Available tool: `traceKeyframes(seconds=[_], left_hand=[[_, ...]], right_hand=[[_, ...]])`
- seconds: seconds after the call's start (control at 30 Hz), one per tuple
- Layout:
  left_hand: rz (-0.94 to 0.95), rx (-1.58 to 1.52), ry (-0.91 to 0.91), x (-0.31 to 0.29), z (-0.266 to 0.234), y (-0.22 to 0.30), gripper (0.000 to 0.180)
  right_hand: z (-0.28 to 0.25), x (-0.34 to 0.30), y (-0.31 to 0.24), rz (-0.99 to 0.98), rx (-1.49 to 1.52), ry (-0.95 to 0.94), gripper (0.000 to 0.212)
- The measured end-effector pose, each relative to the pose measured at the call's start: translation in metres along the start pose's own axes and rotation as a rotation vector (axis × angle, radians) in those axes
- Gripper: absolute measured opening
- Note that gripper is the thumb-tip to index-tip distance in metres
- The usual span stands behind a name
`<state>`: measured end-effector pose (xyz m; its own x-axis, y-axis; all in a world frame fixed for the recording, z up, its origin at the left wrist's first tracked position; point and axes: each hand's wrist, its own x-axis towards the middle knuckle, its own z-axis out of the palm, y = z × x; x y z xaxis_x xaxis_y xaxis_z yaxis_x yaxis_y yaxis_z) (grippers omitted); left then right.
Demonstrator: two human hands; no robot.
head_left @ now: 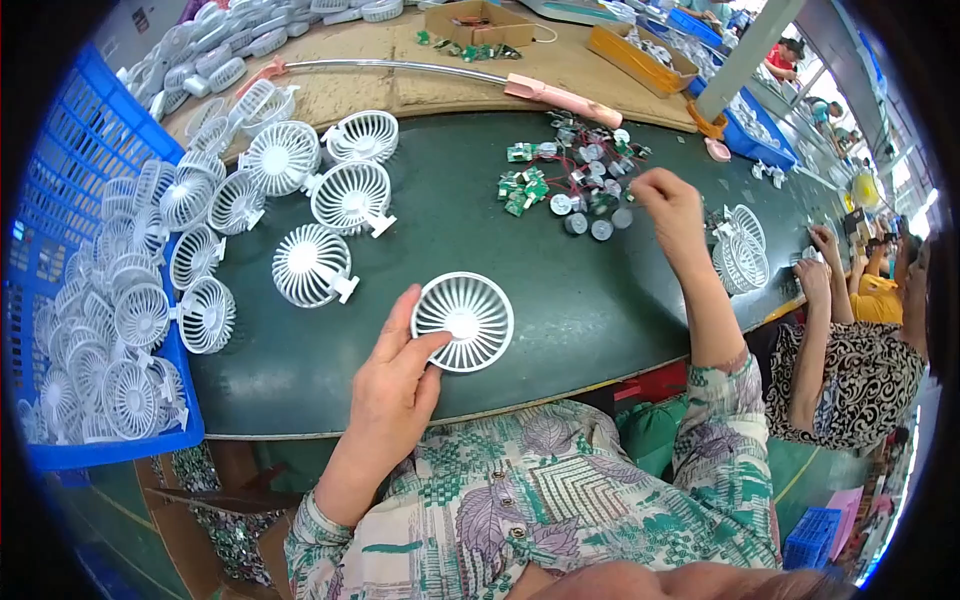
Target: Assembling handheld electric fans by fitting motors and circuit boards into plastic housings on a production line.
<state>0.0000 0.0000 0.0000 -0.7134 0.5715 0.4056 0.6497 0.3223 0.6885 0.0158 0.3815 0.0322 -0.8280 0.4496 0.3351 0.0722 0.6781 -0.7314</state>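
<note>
My left hand [395, 365] grips a round white fan housing [462, 322] by its left rim, thumb over the edge, its open bowl facing up. My right hand [668, 215] is raised at the right edge of a pile of small motors [590, 185] with red wires. Its fingers are curled together, and whatever they may hold cannot be made out. Green circuit boards [523, 190] lie at the pile's left side. Several loose white fan housings [312, 265] rest on the dark green table [430, 220], left of the one I hold.
At the left stands a blue crate [190, 400] heaped with fan housings. Cardboard at the back bears white fan parts [215, 60], a pink-handled metal rod [560, 98] and a carton [480, 22]. On the right, a co-worker's hands [815, 265] are near more housings [742, 250].
</note>
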Motion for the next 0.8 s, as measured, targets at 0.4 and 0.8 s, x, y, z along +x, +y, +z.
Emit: traceKeyframes(seconds=[0.4,0.8], left_hand=[[0.126,-0.118,-0.185,-0.001,-0.007,-0.001,0.026],[0.165,-0.027,-0.165,-0.001,-0.008,-0.001,0.025]], right_hand=[[0.073,-0.104,-0.065,-0.517,-0.506,-0.206,0.023],[0.04,-0.124,-0.062,-0.306,-0.403,-0.185,0.038]])
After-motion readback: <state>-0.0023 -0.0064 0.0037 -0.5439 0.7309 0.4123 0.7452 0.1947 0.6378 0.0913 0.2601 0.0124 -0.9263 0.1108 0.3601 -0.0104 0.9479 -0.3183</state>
